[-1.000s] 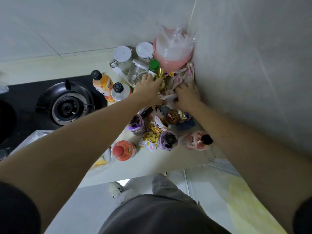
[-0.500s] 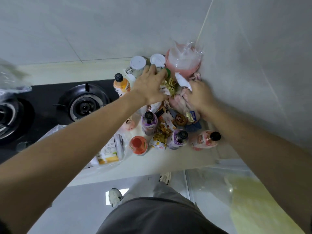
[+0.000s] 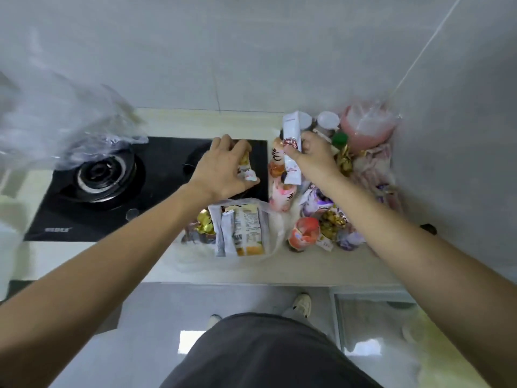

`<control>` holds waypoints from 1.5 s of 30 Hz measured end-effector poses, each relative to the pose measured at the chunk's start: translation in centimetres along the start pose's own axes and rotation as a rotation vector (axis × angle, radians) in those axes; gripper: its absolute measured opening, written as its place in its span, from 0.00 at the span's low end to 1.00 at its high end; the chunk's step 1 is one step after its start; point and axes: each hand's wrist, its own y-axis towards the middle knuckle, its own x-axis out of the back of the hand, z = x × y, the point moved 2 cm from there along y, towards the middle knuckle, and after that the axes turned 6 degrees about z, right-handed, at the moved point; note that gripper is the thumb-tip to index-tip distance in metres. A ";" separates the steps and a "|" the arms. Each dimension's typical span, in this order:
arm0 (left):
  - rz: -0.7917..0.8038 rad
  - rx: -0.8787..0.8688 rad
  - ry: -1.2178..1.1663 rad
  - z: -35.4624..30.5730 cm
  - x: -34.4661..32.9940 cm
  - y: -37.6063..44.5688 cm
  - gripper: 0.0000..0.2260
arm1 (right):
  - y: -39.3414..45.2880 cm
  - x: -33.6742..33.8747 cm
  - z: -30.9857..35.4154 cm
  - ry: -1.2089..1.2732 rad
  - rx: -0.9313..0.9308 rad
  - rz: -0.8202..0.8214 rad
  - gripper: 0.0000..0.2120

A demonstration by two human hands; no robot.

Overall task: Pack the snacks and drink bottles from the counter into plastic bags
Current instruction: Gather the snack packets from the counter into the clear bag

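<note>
My left hand (image 3: 222, 169) grips a small gold and white snack packet (image 3: 246, 168) above the black stove's right side. My right hand (image 3: 313, 158) holds a long white and pink snack pack (image 3: 292, 144) upright, lifted over the pile. Below my hands a clear plastic bag (image 3: 237, 231) lies on the counter with snack packs inside. To its right lie several drink bottles: a red-capped one (image 3: 303, 233), purple ones (image 3: 319, 203) and pink ones (image 3: 279, 194), mixed with gold-wrapped snacks (image 3: 331, 222).
A black gas stove (image 3: 112, 186) fills the counter's left half. A blurred clear bag (image 3: 56, 121) hangs at upper left. White-lidded jars (image 3: 327, 121) and a pink tub (image 3: 369, 130) stand in the back corner against the wall. The counter's front edge (image 3: 251, 281) runs below.
Both hands have come out of the pile in the corner, each with a snack pack. The left hand has moved left over the stove. The view has swung left.
</note>
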 end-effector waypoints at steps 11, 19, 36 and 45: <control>0.323 0.225 -0.061 9.8 -10.0 -9.6 0.27 | -5.7 -17.6 -6.8 -0.011 -0.404 0.300 0.08; 0.341 0.160 -0.020 8.5 -13.1 -8.4 0.36 | -5.8 -18.6 -8.7 -0.180 -0.462 0.317 0.08; -0.100 -0.252 0.047 -1.9 -1.8 0.7 0.28 | -4.3 -0.6 -0.6 -0.637 0.168 -0.062 0.09; 0.036 -0.398 0.097 -17.4 -4.5 10.5 0.28 | -2.2 16.1 -10.2 -0.757 -0.153 -0.062 0.25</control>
